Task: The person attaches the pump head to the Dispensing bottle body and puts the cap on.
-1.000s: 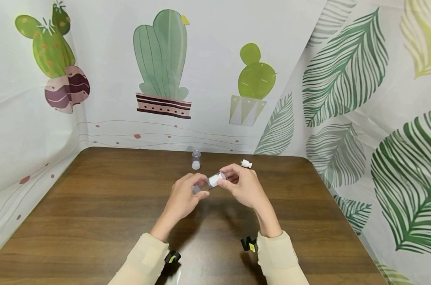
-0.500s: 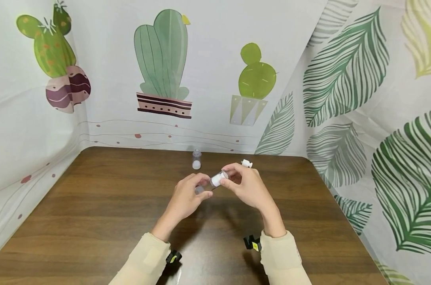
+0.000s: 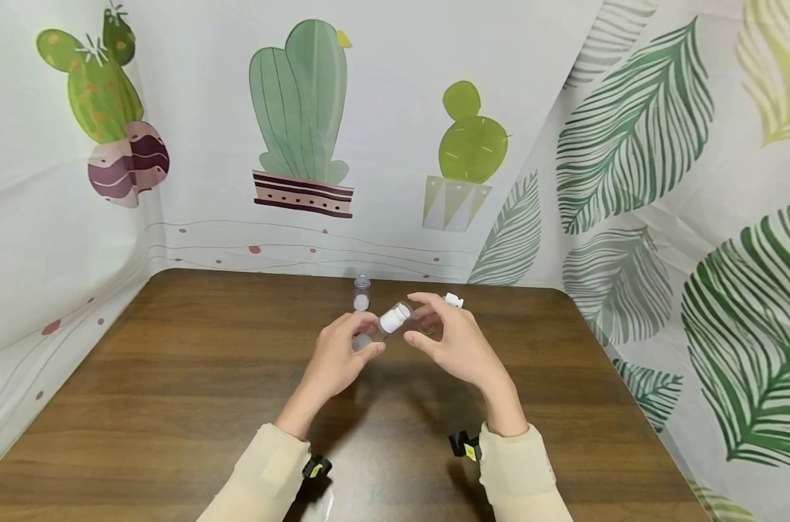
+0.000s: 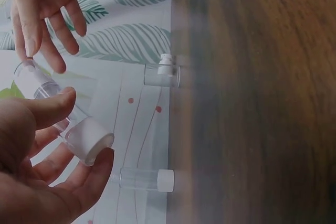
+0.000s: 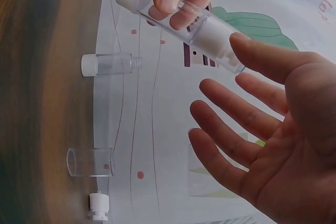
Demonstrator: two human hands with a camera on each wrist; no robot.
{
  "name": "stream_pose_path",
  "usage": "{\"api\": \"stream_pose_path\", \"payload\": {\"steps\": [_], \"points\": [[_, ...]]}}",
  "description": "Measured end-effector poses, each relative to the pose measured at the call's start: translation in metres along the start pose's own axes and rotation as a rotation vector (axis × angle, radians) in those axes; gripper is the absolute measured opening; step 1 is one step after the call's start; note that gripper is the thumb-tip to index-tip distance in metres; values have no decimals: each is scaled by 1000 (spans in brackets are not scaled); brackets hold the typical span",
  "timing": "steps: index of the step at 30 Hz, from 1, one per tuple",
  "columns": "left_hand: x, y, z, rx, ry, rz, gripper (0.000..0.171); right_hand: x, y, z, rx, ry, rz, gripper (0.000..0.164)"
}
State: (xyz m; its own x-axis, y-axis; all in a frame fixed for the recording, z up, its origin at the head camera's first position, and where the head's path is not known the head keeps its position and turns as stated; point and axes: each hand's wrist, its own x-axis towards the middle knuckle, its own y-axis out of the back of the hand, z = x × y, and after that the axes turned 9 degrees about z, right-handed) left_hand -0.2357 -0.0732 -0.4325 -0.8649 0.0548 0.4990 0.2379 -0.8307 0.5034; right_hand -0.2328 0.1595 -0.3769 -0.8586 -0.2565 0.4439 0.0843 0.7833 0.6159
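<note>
Head view. The left hand [image 3: 339,355] grips the bottle [image 3: 393,317], thumb and fingers curled round its clear body by the white base; the bottle is held above the table [image 3: 238,406], tilted, its base to the near left and its clear-covered white top raised to the far right. The right hand [image 3: 456,344] is spread beside that top, thumb and fingers apart and grasping nothing; whether a fingertip brushes the cover cannot be told. For good handling, the left grip would best stay firm but light, since thin clear plastic may slip or turn, and any right-hand pinch should line up with the bottle's long axis. Farther out, a second bottle [image 3: 362,293] stands upright at the far edge; to its right come a clear cap [image 5: 90,162] and a white pump piece [image 3: 454,299].
</note>
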Motion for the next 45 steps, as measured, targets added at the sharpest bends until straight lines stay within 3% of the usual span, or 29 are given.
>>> {"api": "stream_pose_path", "payload": {"steps": [7, 18, 29, 45], "points": [[8, 10, -12, -53, 70, 28, 39, -1, 3, 0, -3, -8, 27, 53], [30, 34, -42, -73, 184, 98, 39, -7, 6, 2, -109, 18, 30, 49], [51, 40, -65, -87, 272, 183, 40, -18, 10, 10, -199, 30, 3, 49], [74, 52, -108, -23, 375, 186, 45, -25, 13, 19, -254, 27, 14, 50]]}}
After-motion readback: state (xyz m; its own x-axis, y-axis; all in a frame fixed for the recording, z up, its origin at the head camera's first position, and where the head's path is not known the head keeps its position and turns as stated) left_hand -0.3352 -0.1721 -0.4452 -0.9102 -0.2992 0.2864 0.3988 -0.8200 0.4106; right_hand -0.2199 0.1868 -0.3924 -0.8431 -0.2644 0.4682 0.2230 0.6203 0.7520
